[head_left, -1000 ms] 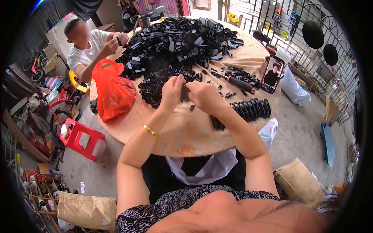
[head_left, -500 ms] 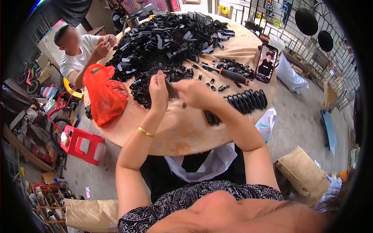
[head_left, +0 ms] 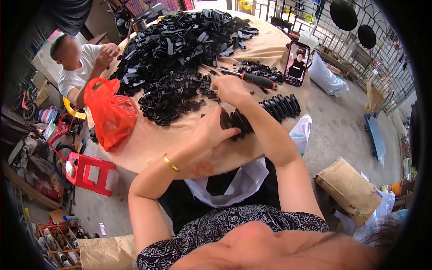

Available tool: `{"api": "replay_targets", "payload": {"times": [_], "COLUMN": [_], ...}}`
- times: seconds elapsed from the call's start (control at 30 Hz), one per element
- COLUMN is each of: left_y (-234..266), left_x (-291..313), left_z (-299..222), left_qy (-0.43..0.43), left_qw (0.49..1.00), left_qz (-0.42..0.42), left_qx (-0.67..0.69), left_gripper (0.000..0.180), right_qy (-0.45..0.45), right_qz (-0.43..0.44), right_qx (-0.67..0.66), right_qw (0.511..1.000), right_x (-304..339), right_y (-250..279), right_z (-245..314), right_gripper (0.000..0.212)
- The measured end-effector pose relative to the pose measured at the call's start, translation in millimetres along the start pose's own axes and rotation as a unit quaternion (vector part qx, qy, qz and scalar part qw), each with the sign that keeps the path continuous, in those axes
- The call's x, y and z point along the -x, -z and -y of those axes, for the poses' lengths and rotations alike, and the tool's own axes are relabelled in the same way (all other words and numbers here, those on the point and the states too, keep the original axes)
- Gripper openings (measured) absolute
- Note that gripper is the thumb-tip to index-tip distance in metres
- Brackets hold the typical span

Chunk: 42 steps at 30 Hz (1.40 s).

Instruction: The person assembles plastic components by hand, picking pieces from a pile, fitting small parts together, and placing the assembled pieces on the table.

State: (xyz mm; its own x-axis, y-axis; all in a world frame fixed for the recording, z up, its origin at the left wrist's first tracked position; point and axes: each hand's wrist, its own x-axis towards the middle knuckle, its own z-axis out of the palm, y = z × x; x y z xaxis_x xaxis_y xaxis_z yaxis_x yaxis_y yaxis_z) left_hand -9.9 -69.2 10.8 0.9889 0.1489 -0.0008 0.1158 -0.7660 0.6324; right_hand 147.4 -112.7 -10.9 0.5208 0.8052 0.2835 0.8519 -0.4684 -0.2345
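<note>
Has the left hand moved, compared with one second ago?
Yes. The left hand dropped from the loose black parts toward the near table edge, onto the ribbed row.

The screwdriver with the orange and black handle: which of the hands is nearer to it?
Right. The right hand lies just beside the screwdriver, at its tip end. The left hand is farther back, on the row of black parts.

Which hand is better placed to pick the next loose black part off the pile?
Right, probably. The right hand is stretched out at the edge of the pile of black plastic parts, beside the screwdriver. The left hand rests against the near end of the row of stacked black parts.
</note>
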Motion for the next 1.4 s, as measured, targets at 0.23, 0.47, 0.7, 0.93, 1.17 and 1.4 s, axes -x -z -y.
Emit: {"api": "replay_targets", "payload": {"times": [0.23, 0.47, 0.7, 0.93, 1.17, 1.4], "left_y": [26.8, 45.0, 38.3, 37.6, 35.2, 37.5], "left_x": [-14.9, -26.8, -28.1, -26.4, -27.3, -25.1], "left_z": [40.8, 67.1, 65.4, 62.7, 66.8, 62.7], "left_qy": [0.037, 0.073, 0.046, 0.036, 0.042, 0.050], "left_qw": [0.875, 0.805, 0.820, 0.823, 0.847, 0.850], "left_qz": [-0.139, -0.158, -0.186, -0.207, -0.256, -0.246], "left_qx": [0.463, 0.568, 0.540, 0.527, 0.463, 0.463], "left_gripper": [0.040, 0.036, 0.036, 0.036, 0.035, 0.034], "right_qy": [0.048, 0.067, 0.150, 0.171, 0.110, 0.109], "right_qz": [-0.081, -0.027, -0.172, -0.230, -0.154, -0.154], "right_qx": [-0.356, -0.501, -0.360, -0.228, -0.314, -0.351], "right_qw": [0.930, 0.862, 0.905, 0.931, 0.930, 0.917], "right_x": [-1.4, 18.5, 17.8, 29.8, 31.5, 26.9], "right_y": [14.5, 33.3, 24.7, 38.5, 35.1, 27.8], "right_z": [2.6, 45.7, 52.0, 62.2, 66.3, 65.1], "right_gripper": [0.030, 0.019, 0.014, 0.019, 0.029, 0.021]}}
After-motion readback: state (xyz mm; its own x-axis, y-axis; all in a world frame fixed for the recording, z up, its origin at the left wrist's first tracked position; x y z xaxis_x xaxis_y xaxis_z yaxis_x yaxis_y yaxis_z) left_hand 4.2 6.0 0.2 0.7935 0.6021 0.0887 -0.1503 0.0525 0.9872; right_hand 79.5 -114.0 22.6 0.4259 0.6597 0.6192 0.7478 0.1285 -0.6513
